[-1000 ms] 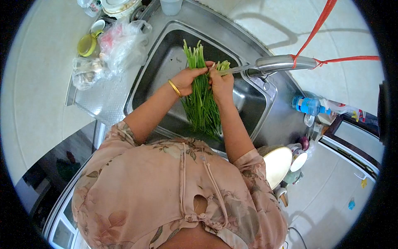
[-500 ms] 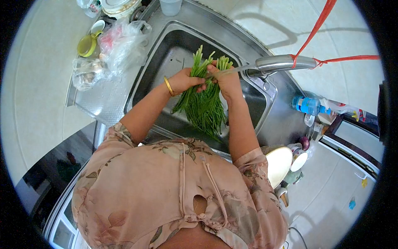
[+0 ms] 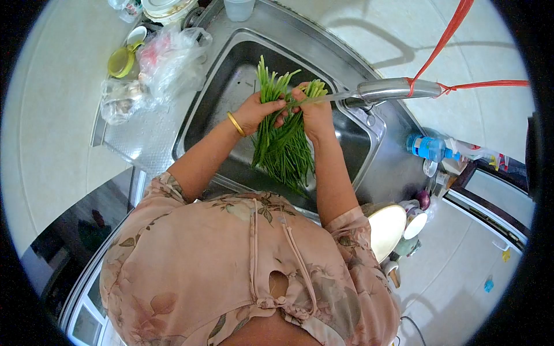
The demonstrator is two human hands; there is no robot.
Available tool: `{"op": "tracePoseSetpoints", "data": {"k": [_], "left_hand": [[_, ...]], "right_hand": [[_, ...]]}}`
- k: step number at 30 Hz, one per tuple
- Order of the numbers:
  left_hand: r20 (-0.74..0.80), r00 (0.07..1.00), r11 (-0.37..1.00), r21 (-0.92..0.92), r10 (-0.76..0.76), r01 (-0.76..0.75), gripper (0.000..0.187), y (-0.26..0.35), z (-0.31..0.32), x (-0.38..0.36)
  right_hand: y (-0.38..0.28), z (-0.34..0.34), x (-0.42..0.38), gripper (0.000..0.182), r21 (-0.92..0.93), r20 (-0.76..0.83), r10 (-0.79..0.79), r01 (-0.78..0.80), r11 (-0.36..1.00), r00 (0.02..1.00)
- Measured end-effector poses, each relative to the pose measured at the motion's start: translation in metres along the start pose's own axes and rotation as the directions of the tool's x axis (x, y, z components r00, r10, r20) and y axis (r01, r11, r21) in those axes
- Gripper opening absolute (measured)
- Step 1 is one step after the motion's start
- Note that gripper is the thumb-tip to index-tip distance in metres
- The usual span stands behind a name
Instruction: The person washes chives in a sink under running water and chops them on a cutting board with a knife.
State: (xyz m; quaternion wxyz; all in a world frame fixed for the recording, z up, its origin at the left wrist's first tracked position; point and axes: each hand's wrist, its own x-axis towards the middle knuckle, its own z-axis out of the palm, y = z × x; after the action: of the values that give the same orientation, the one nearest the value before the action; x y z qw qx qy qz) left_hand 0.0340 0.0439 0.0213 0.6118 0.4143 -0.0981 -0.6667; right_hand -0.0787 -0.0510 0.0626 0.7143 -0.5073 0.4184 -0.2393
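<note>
A bunch of long green chives (image 3: 285,153) hangs over the sink (image 3: 222,95), pale cut ends upward and dark thin leaves trailing down. My left hand (image 3: 259,112), with a gold bangle (image 3: 236,123) at the wrist, is closed around the left part of the bunch. The right part is gripped by my right hand (image 3: 314,112), its stem ends poking out above the fingers. Water from the metal faucet (image 3: 398,88) streams across at my right hand and the stems. My fingertips are close together between the two parts, partly hidden.
Plastic bags (image 3: 173,60) and a yellow-green lidded jar (image 3: 121,63) crowd the left counter. A plastic cup (image 3: 238,8) stands behind the sink. To the right are a blue-labelled bottle (image 3: 430,147), a red onion (image 3: 422,199) and a pale bowl (image 3: 388,230). Red cord (image 3: 444,37) ties the faucet.
My left hand has shifted slightly, and its part of the chives now stands more upright, stem ends moved left and up. My right hand stays nearly in place.
</note>
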Motion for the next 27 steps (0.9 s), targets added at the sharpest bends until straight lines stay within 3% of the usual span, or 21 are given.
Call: {"op": "tracePoseSetpoints", "data": {"k": [1,7,10,13,16,19,22,25,27], "left_hand": [[-0.021,1.000,0.999,-0.045,-0.019,0.018,0.019,0.000,0.000,0.000],[-0.015,0.999,0.994,0.095,-0.043,0.044,0.023,0.002,-0.003,-0.001],[-0.050,0.998,0.981,0.193,0.028,-0.018,0.025,-0.002,-0.006,0.003],[-0.067,0.988,0.927,0.360,0.136,-0.103,0.026,-0.003,-0.009,0.003],[-0.058,0.991,0.744,0.666,0.120,-0.051,0.028,0.001,-0.007,0.003],[-0.025,0.987,0.761,0.640,0.158,-0.105,0.031,0.000,-0.002,0.000],[-0.051,0.994,0.886,0.460,0.092,-0.059,0.032,0.000,-0.001,-0.002],[-0.102,0.994,0.991,0.133,0.036,-0.022,0.033,-0.002,-0.002,0.001],[-0.083,0.997,0.994,0.107,-0.005,0.014,0.033,0.000,0.000,-0.001]], "right_hand": [[-0.001,0.001,-0.001,0.016,0.002,-0.006,-0.011,0.011,1.000,1.000],[0.004,-0.003,0.001,0.014,-0.100,-0.047,-0.030,0.025,0.995,0.998],[-0.002,0.001,-0.001,0.013,-0.035,-0.140,-0.114,0.111,0.993,0.984],[-0.003,-0.001,0.002,0.016,0.040,-0.106,-0.184,0.189,0.981,0.977],[-0.005,0.000,0.003,0.016,-0.022,-0.061,-0.126,0.125,0.992,0.990],[0.000,-0.002,0.003,0.019,-0.058,-0.065,-0.079,0.076,0.995,0.995],[-0.009,0.001,-0.001,0.018,-0.034,-0.108,-0.076,0.073,0.997,0.991],[-0.006,-0.003,0.002,0.018,0.012,-0.094,-0.040,0.041,0.999,0.995],[-0.004,-0.009,0.002,0.018,-0.042,-0.052,-0.020,0.017,0.999,0.998]]}}
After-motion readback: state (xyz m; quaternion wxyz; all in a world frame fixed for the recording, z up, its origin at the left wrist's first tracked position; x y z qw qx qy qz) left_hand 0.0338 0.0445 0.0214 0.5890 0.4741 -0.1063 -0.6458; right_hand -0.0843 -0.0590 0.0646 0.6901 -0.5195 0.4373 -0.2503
